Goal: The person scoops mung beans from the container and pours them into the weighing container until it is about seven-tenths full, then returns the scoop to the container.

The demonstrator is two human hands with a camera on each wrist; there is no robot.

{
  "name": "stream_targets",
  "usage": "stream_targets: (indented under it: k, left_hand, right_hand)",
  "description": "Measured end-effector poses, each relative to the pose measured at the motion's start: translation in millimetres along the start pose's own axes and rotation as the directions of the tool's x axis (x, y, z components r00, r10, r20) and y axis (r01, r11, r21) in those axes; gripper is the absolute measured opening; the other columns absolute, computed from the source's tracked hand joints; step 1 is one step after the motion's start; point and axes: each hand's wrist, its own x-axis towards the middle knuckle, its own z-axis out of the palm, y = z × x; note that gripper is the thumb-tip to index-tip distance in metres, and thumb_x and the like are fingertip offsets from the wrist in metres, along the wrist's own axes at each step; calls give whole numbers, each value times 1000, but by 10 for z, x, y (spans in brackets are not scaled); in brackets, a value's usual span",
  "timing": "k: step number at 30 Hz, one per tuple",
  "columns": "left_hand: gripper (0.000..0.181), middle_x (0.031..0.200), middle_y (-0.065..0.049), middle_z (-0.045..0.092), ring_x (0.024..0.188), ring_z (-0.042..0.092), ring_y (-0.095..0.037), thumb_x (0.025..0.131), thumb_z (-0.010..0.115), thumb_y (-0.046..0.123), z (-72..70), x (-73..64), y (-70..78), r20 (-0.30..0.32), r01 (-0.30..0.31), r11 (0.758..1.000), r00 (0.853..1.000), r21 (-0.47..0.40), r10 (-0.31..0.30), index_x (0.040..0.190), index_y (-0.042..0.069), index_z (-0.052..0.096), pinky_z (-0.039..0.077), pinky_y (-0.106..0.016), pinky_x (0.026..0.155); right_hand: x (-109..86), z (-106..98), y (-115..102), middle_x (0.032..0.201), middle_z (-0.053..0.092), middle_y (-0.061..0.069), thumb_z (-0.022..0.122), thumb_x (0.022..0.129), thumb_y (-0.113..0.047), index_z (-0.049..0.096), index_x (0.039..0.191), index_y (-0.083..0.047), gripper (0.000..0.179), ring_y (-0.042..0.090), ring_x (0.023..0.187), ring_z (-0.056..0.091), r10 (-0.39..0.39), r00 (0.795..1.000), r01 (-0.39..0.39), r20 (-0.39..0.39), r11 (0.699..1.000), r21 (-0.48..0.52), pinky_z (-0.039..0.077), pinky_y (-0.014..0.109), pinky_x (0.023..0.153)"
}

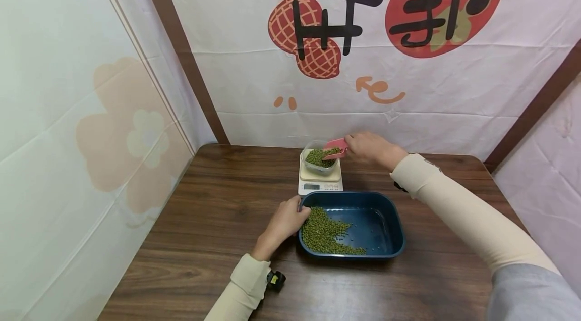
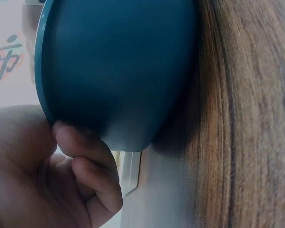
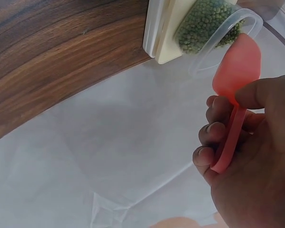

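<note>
My right hand (image 1: pixel 369 148) grips the handle of a pink scoop (image 3: pixel 240 66), whose bowl holds green beans over a clear plastic container (image 1: pixel 321 169). Green mung beans (image 3: pixel 206 26) partly fill that container, which sits on a white kitchen scale (image 1: pixel 321 187). With the thumb inside and fingers outside, my left hand (image 1: pixel 287 217) pinches the left rim of a blue tub (image 1: pixel 397 230). Inside the tub, more green beans (image 1: pixel 322 232) are heaped toward the left. The left wrist view shows the tub's outer wall (image 2: pixel 118 66) and my curled fingers. The scale's display is too small to read.
Everything stands on a dark wooden table (image 1: pixel 218 220). Directly behind its far edge hangs a white printed cloth (image 1: pixel 254 78), and another pale cloth (image 1: pixel 68 124) hangs along the left. The tub lies just in front of the scale.
</note>
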Motion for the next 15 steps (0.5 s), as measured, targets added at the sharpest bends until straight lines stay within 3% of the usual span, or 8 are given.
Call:
stream_targets:
  k: [15]
  left_hand:
    - [12,64,2,52,45,53,-15,101,57,18,-4,-9,-2,3,16,1000,1000,3,-16,92,10,56,45,-29,46]
  right_hand:
    - [28,-98,-13,111,74,21,64,104,-18,67,117,5,27,37,104,70,-62,995,45,-75,978,-206,56,50,98]
